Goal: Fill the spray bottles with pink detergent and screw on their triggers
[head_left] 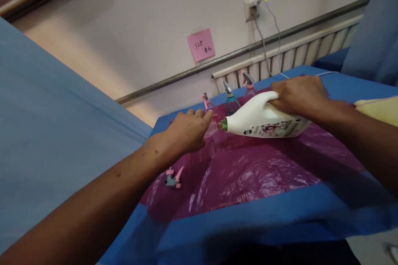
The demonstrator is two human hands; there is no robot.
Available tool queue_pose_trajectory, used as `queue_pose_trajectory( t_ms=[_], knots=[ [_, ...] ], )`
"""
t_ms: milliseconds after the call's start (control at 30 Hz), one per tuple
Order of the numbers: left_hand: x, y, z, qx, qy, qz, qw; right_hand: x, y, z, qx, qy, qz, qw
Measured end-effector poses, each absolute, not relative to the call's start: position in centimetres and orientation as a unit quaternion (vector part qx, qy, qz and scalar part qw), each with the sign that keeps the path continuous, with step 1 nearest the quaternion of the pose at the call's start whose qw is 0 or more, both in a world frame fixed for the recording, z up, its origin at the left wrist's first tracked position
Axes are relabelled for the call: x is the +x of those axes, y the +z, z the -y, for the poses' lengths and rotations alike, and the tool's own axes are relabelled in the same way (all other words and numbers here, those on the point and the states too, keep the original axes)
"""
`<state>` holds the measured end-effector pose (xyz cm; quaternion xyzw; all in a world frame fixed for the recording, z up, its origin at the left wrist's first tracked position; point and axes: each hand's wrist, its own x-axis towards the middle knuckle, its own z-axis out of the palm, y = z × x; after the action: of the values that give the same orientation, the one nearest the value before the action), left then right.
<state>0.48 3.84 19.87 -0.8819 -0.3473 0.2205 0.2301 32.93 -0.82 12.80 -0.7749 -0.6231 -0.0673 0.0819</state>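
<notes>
Here we see the large white plastic detergent jug (pixel 264 120) tipped on its side over the crinkled magenta plastic sheet (pixel 248 169) on the blue-covered worktop (pixel 248 219), our right hand (pixel 298 93) closed round its handle and its green spout against a small clear bottle (pixel 212 126) steadied by our curled left hand (pixel 188 130). We judge it heavy, stiff and slick, best held by that handle. Three trigger spray bottles (pixel 230 101) stand just behind, and a loose pink-and-grey spray head (pixel 173 178) lies near the left forearm.

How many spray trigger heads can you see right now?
4. Three sit on bottles at the back. One trigger head lies loose on the purple sheet. The left hand may hide more.
</notes>
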Motion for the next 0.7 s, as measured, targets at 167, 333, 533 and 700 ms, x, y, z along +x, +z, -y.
queue_pose_trajectory(
  t_ms=[167, 333, 533, 700],
  knots=[
    [0.58, 19.96, -3.79, -0.882, 0.224, 0.341, 0.236, 32.77, 12.9, 0.94, -0.773, -0.076, 0.625, 0.078],
    [0.65, 20.11, -3.74, -0.879, 0.23, 0.341, 0.242, 32.83, 12.82, 0.92, -0.772, -0.083, 0.625, 0.076],
    [0.76, 20.15, -3.67, -0.881, 0.228, 0.337, 0.241, 32.87, 12.72, 0.88, -0.772, -0.085, 0.625, 0.072],
    [0.55, 19.95, -3.91, -0.885, 0.219, 0.332, 0.244, 32.45, 13.12, 1.24, -0.774, -0.078, 0.624, 0.073]
  ],
)
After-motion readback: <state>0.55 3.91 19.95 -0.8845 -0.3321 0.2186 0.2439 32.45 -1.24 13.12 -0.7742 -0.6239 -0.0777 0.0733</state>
